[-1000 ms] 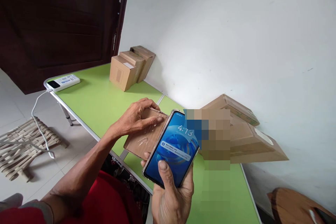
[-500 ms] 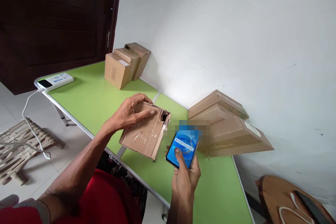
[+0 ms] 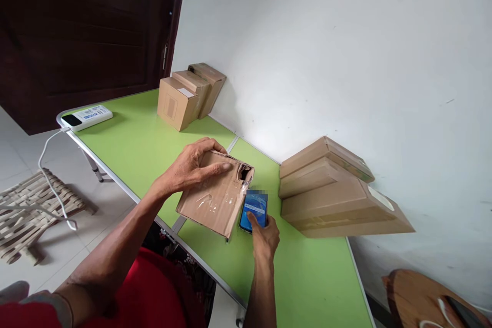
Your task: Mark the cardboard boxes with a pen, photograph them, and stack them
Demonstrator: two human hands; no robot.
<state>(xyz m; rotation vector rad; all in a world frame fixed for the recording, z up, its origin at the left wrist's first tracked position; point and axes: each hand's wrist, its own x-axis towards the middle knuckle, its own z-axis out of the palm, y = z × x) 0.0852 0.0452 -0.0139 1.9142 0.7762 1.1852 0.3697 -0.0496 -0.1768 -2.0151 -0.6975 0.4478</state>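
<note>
My left hand (image 3: 200, 166) grips a brown cardboard box (image 3: 215, 197) by its upper left side, thumb lying across the top face. The box has shiny clear tape on it and a torn hole at its far right corner. In my right hand (image 3: 263, 233) is a smartphone (image 3: 253, 209) with a lit blue screen, my thumb resting on the glass. The phone is just right of the box, over the green table (image 3: 300, 277). Part of its upper end is blurred by pixelation.
Several cardboard boxes (image 3: 179, 105) stand at the table's far left by the wall, and more boxes (image 3: 338, 205) sit at the right. A white power bank (image 3: 88, 117) with a cable lies at the left corner. A wooden stool (image 3: 423, 292) is at lower right, a woven stool (image 3: 42, 210) at left.
My right hand has moved the phone away from me and left, closer to the box's right edge. My left hand still holds the box almost in place. The view has shifted slightly.
</note>
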